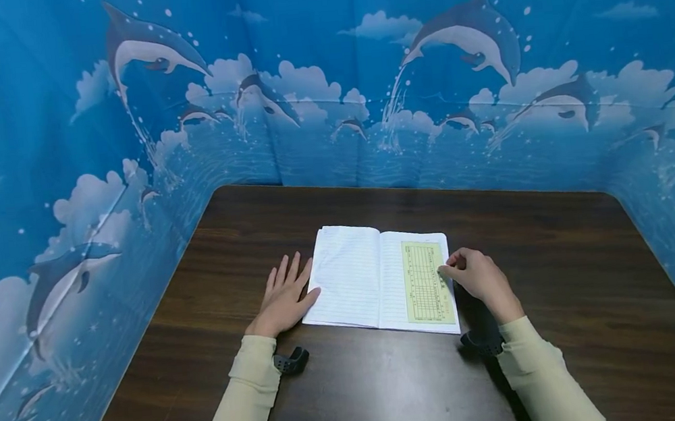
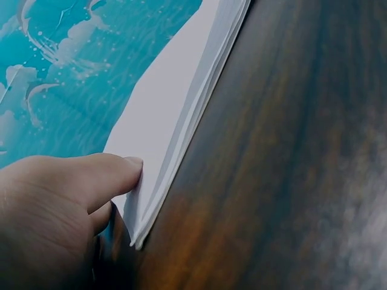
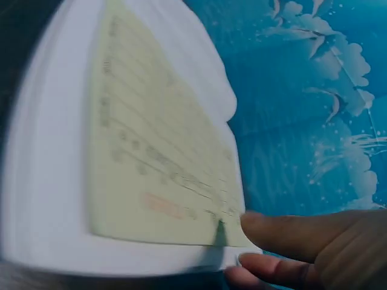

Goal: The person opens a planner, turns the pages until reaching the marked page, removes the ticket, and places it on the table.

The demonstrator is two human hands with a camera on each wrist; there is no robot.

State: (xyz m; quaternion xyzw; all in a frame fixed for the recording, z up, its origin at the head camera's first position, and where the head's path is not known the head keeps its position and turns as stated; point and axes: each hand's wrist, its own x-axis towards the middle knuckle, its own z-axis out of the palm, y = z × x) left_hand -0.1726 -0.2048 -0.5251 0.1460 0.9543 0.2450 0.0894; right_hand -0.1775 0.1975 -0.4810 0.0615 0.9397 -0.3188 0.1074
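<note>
An open notebook point(image 1: 344, 277) with ruled white pages lies on the table. A yellow-green printed slip point(image 1: 426, 283) with a grid of lines rests on its right page. My left hand point(image 1: 282, 302) lies flat with spread fingers beside the left page, its thumb point(image 2: 121, 172) right at the page edge. At the right edge my right hand point(image 1: 483, 281) has bent fingers, with the thumb point(image 3: 266, 229) overlapping the slip's edge and the fingers point(image 3: 272, 269) close by the page edge. I cannot tell whether they pinch the paper. A dark mark or shadow falls on the slip near the thumb.
The dark wood-grain table point(image 1: 362, 398) extends around the notebook on every side. A blue curtain point(image 1: 319, 151) printed with dolphins and clouds hangs behind it and along both sides. Black bands point(image 1: 292, 361) sit on both wrists, below pale yellow sleeves point(image 1: 239, 396).
</note>
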